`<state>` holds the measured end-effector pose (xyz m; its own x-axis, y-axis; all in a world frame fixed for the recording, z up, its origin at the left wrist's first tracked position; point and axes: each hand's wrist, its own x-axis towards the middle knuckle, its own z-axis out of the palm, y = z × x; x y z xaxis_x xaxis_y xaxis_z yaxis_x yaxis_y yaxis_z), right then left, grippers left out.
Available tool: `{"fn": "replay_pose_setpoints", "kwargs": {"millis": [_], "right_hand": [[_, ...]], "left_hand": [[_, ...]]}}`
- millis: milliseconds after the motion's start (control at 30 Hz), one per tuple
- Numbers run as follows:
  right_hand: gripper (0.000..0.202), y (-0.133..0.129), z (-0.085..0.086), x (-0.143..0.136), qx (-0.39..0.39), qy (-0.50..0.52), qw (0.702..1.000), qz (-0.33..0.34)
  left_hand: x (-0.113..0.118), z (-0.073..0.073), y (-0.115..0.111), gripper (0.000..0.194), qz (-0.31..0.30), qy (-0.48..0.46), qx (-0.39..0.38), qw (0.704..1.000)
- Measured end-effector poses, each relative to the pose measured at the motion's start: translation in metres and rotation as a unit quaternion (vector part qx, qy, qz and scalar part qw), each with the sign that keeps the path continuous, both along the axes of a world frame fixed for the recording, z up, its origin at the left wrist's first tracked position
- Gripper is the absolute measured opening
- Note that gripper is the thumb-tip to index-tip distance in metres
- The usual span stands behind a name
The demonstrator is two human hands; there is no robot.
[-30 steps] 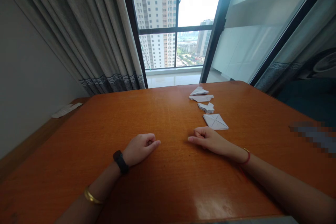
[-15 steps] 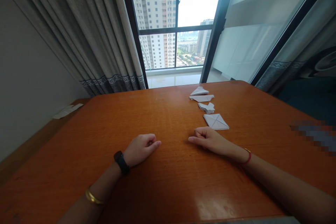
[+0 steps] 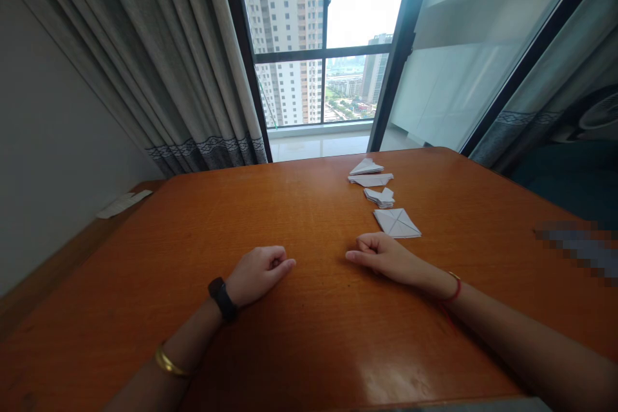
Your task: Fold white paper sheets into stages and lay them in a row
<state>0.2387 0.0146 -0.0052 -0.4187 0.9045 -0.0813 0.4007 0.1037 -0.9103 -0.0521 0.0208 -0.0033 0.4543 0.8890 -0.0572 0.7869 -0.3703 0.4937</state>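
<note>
My left hand rests on the wooden table in a loose fist, with nothing seen in it. Across from it, my right hand lies curled the same way, thumb pointing left, and appears to hold nothing. Just beyond the right hand is a folded white paper square with crossing creases. Behind that come a small notched paper fold, a flat long paper fold and a pointed paper fold, in a row running away from me.
A window stands past the table's far edge, with a grey curtain at its left. White papers lie on a ledge by the left wall. A blurred patch covers something at the right. A grey edge shows at the bottom.
</note>
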Motion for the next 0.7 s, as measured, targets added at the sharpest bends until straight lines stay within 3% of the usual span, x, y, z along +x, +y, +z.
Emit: {"fn": "replay_pose_setpoints", "kwargs": {"millis": [700], "right_hand": [[0.052,-0.0006,0.0011,-0.0013,-0.005,0.001,1.000,-0.002]], "left_hand": [[0.0027,0.0045,-0.0005,0.041,0.008,0.001,-0.003,1.000]]}}
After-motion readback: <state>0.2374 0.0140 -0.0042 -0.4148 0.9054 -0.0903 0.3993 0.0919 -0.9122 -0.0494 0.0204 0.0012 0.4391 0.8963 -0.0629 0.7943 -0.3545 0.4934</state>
